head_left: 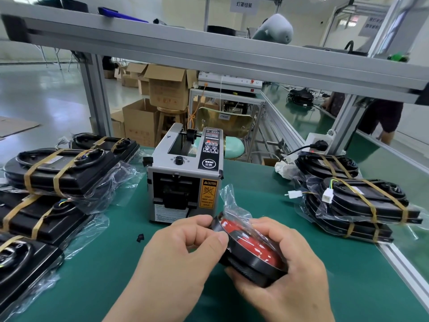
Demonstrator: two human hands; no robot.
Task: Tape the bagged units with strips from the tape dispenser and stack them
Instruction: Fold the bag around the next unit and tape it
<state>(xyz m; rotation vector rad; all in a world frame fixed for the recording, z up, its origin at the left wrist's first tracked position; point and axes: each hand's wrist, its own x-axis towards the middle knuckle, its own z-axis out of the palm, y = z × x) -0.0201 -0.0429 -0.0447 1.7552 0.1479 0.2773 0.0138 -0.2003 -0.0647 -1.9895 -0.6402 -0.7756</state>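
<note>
Right now the taping step is in hand: a bagged unit [251, 249], black and round with a red face showing through the clear plastic, is held just above the green table [116, 275] in front of the tape dispenser [184, 175]. The right hand [285, 263] cradles it from below and the side, fingers curled around its rim. The left hand [185, 242] has its thumb and forefinger pinched on a dark strip [217, 223] at the unit's upper edge, apparently tape being pressed over the folded bag, though I cannot tell how much of it already sticks.

The loose bag mouth [228, 196] stands up behind the unit, untucked. Judging by this, the next move calls for smoothing the strip down so the fold holds, then setting the piece on a pile. Taped stacks [60, 170] sit left; more stacks [362, 205] sit right.
</note>
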